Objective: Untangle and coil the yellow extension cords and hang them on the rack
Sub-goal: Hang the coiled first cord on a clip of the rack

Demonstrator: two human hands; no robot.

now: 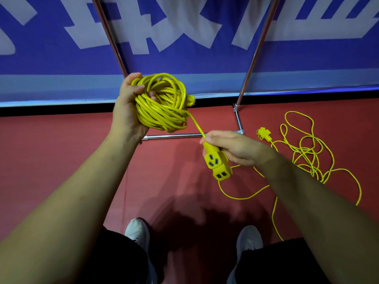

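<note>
The left hand [127, 111] is wrapped around the coiled yellow extension cord [164, 103], held up before the rack [174, 136]. The right hand [233, 148] clamps its socket block [217, 162], a short taut run between them. The loops cross unevenly, so a slackened grip could let them spring apart. A second cord [307, 156] lies tangled on the red floor [61, 150], right of the rack's foot. The blue banner [184, 37] bears large white characters, cropped and unreadable.
</note>
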